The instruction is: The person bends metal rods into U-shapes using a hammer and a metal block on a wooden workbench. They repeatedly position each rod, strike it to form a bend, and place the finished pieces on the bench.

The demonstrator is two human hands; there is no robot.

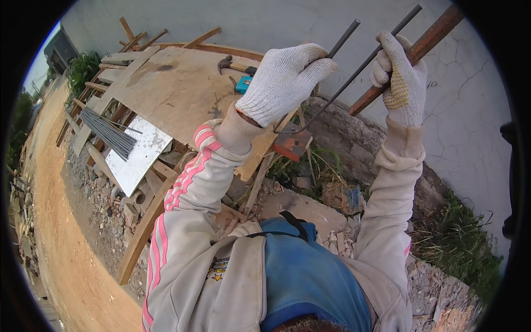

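Note:
My left hand (287,80), in a white knitted glove, is closed around one leg of a dark steel rod (406,20) bent into a narrow U. That leg's end sticks out past my thumb, and the bend hangs below the hand. Off to the right, my right hand (402,83), gloved with yellow dots on the palm side, grips a thick rusty pipe (437,33) that slants up to the right. The rod's other leg passes against the fingers of this hand; whether they press on it I cannot tell.
A plywood-topped bench (177,83) along the wall (459,105) bears a claw hammer (238,65) and a teal tool (243,84). Several straight steel rods (113,133) lie over a white panel (138,160). Rubble (337,238), timber (141,232) and weeds (453,249) surround me; a dirt road (66,221) runs left.

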